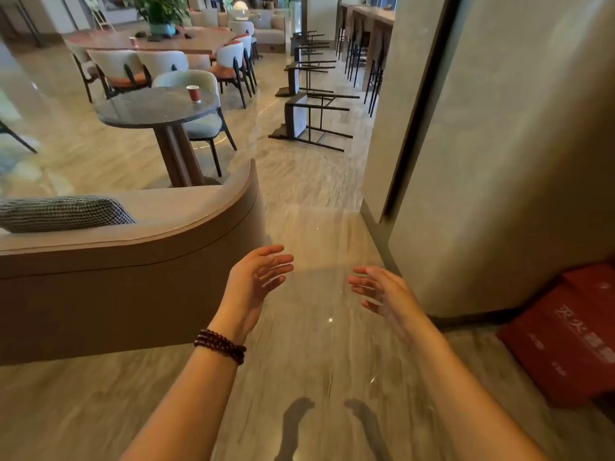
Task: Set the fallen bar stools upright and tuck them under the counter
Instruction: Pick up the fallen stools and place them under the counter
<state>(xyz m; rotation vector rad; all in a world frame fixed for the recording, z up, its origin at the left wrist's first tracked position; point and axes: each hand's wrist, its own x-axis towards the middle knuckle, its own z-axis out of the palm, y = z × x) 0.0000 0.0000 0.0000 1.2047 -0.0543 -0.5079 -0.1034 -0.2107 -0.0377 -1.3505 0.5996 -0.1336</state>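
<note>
Currently: floor (306,194) is seen polished | counter (372,21) is set along far right edge | three fallen bar stools (306,118) are laid sideways beside it | left hand (256,281), right hand (382,291) are spread, nothing grasped.

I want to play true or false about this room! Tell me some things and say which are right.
1. The nearest black metal bar stool lies on its side on the floor. True.
2. The left hand is holding a stool. False: both hands are open and empty, the right hand too.
3. A red paper cup stands on the round dark glass table. True.
4. A dark beaded bracelet is on the right wrist. False: it is on the left wrist.
5. All stools are upright. False: several lie fallen beside the wooden counter.
</note>
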